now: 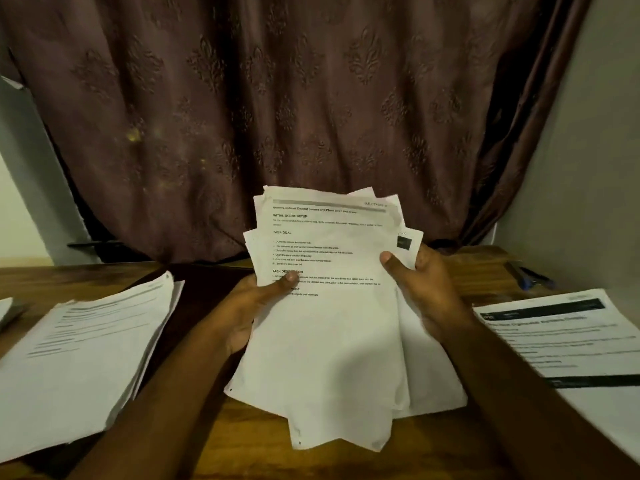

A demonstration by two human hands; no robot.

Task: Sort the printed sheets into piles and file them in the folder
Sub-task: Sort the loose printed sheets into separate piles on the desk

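Over the middle of the desk (242, 452), head view only: both hands hold up a loose, fanned stack of printed sheets (329, 323), its lower edge down near the desk top. Left hand (249, 306) grips the stack's left edge, thumb on the printed face over a heading, fingers behind. Right hand (422, 292) grips the right edge, thumb on front, fingers curled behind. Top sheet reads as headed sections with a numbered list; corners of the sheets behind stick out unevenly at top and bottom. Sorted pile (83, 362) lies flat on the desk to the left; a second pile (568, 344), with a dark banner heading, lies to the right, both well apart from the held stack. Pen-like object (530, 277) at far right, too dim to confirm. Brown patterned curtain (277, 98) behind. No folder identifiable. Judgement: sorting under way, filing not yet begun. Risks: the stack is badly squared, so peeling off the top sheet could drag a second one with it into the wrong pile; a loosened grip could spill the fan across the desk; low light makes headings easy to misread.
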